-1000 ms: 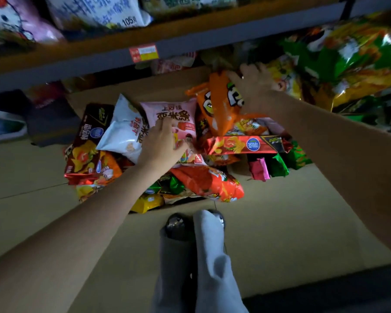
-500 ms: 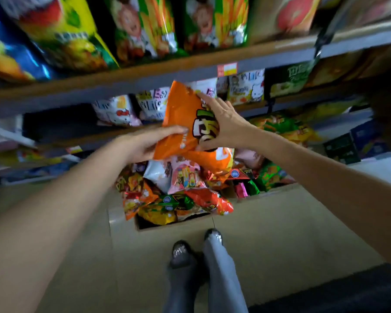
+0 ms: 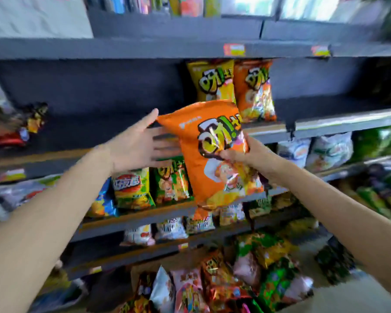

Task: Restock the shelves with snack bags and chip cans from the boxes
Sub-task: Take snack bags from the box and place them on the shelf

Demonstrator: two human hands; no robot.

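The big dark shelf (image 3: 122, 91) has two snack bags (image 3: 233, 86) standing on it. In front of it is the orange bag (image 3: 212, 154), up in the air. The right hand (image 3: 253, 154) pinches its front. The left hand (image 3: 136, 147) is flat, fingers straight, touching the bag's left edge.

- A shop: dark tiered shelves (image 3: 212, 49) run across, stocked with upright snack bags (image 3: 253, 89)
- Price tags (image 3: 234, 50) are clipped to shelf edges
- More packets (image 3: 212, 285) lie heaped on the floor
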